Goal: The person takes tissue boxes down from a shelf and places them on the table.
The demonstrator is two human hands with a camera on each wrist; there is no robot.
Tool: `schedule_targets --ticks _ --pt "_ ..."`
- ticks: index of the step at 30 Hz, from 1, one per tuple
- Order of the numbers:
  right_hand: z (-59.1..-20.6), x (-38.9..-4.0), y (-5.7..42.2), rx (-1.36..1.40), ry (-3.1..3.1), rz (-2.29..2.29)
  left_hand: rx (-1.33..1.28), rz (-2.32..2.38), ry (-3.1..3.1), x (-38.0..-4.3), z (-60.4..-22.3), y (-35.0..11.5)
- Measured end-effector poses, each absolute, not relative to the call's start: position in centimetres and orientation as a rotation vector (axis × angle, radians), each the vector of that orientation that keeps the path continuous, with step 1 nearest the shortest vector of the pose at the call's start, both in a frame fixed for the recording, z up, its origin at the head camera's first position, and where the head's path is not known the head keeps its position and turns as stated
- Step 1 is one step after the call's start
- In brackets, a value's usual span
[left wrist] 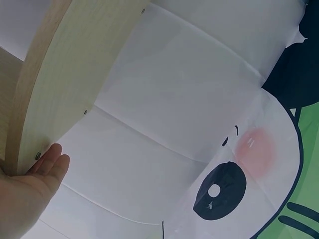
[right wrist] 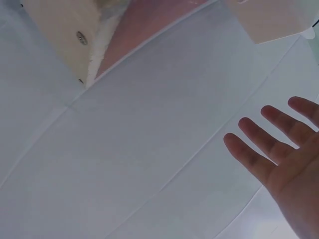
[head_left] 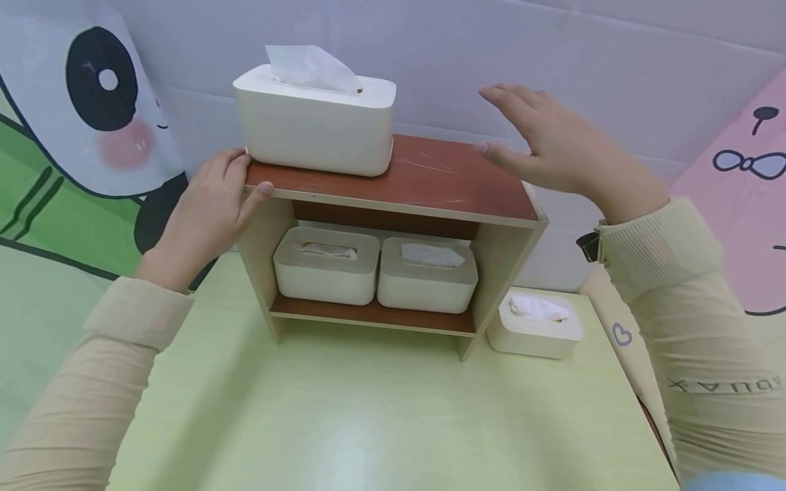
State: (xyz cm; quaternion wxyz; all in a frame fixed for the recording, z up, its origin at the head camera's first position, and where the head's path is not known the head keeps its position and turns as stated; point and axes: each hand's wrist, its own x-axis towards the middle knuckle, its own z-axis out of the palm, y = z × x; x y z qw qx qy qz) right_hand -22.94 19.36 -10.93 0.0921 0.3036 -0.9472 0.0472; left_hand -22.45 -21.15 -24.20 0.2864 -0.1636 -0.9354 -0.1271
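Note:
My left hand (head_left: 205,204) rests against the upper left corner of a small wooden shelf (head_left: 479,181), its thumb at the front top edge. In the left wrist view its fingers (left wrist: 55,167) lie along the shelf's pale side panel (left wrist: 75,74). On the left part of the shelf's red-brown top stands a white tissue box (head_left: 313,129), a tissue sticking up, close to that hand. My right hand (head_left: 546,143) is raised in the air near the top's right end, fingers extended and holding nothing; the right wrist view shows the fingers spread apart.
Inside the shelf two tissue boxes, a left one (head_left: 325,279) and a right one (head_left: 426,290), stand side by side. Another tissue box (head_left: 537,337) sits on the pale green table (head_left: 368,409) right of the shelf. A white cartoon-printed sheet (head_left: 442,68) hangs close behind.

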Motion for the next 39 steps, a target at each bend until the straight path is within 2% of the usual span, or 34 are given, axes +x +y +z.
schedule_targets --ticks 16,39 --pt "-9.0 -26.7 15.2 0.932 -2.861 0.142 -0.378 -0.322 -2.535 -22.4 -24.3 -20.8" --pt "-9.3 -30.0 8.5 0.91 -2.988 0.255 -0.383 -0.374 -2.502 -22.4 -24.6 -20.8"
